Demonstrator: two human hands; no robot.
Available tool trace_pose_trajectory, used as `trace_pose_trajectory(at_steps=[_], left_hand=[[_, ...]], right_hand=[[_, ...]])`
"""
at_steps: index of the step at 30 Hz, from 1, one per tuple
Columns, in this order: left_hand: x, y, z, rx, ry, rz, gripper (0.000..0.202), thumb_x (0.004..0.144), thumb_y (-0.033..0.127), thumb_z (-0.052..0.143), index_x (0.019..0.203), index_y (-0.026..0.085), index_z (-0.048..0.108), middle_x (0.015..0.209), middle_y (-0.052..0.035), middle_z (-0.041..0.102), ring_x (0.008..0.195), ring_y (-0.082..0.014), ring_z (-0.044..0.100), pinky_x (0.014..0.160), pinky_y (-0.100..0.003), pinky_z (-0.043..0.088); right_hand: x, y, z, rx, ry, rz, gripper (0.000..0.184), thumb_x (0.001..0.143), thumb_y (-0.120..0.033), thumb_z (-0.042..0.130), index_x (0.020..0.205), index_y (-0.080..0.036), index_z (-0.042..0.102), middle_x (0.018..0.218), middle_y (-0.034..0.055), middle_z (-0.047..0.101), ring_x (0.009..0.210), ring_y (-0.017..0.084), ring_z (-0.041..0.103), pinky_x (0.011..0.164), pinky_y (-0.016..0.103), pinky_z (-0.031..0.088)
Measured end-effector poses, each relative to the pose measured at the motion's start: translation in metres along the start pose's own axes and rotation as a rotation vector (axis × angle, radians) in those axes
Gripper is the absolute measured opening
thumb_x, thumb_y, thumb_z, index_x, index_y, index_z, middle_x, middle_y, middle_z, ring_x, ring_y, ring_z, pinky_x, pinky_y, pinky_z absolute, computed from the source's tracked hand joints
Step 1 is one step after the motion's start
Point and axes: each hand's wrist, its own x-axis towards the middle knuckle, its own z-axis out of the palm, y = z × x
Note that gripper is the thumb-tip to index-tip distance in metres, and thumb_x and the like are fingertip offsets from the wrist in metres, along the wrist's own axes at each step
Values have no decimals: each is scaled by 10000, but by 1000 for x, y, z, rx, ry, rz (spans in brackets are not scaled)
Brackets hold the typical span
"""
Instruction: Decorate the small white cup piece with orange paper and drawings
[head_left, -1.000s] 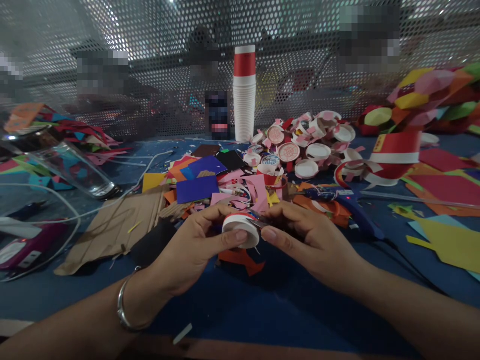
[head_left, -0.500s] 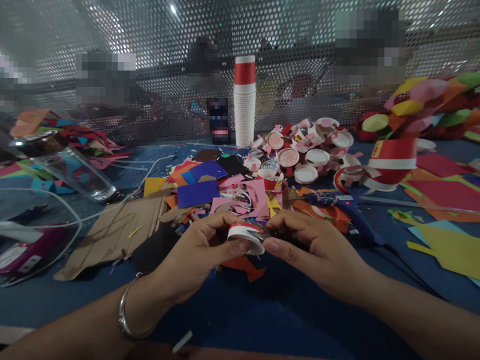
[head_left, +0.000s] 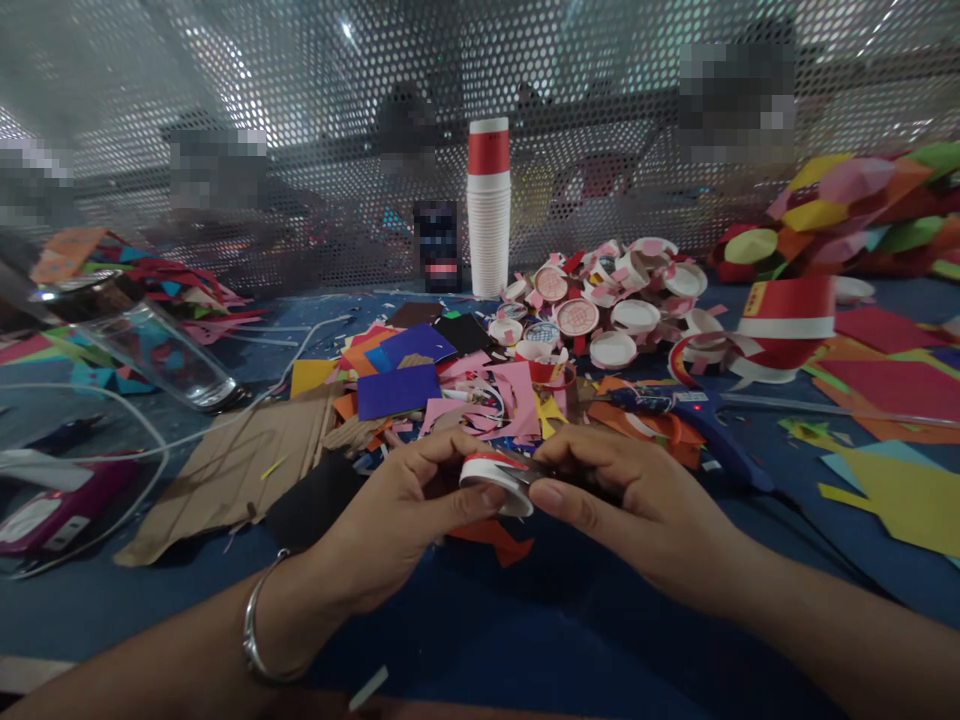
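Note:
Between thumb and fingers, my left hand (head_left: pixel 420 500) grips a short cut-down paper cup base (head_left: pixel 491 472), white with a red band on its upper edge. My right hand (head_left: pixel 622 490) is closed around scissors (head_left: pixel 531 466). Their metal blades meet the cup piece at its right side; the handles are mostly hidden by my fingers. Just beyond my hands lie pink paper scraps (head_left: pixel 517 395) and a blue-purple paper rectangle (head_left: pixel 397 391). An orange paper scrap (head_left: pixel 495 540) rests on the table below the cup piece.
A tall stack of paper cups (head_left: pixel 490 220) stands at the back, left of a heap of cut cup bases (head_left: pixel 600 310). On the right are a blue glue gun (head_left: pixel 720 440) and a red-white cup (head_left: pixel 787 325). A glass bottle (head_left: pixel 157 340) and cardboard (head_left: pixel 240 470) lie left.
The cup piece has tilted slightly in my left hand, and the scissor blades have shifted a little against it. The whole view has moved slightly.

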Motion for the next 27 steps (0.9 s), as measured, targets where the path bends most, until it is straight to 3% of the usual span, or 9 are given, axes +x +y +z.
trace_pose_trajectory(at_steps=[27], left_hand=[[1, -1, 2, -41, 11, -28, 131, 815, 155, 865, 887, 194, 764, 863, 13, 782, 822, -93, 739, 780, -163, 583]], right_hand=[[2, 1, -2, -21, 10, 8, 343, 986, -538, 602, 899, -213, 667, 739, -18, 586, 624, 124, 489, 541, 274, 361]])
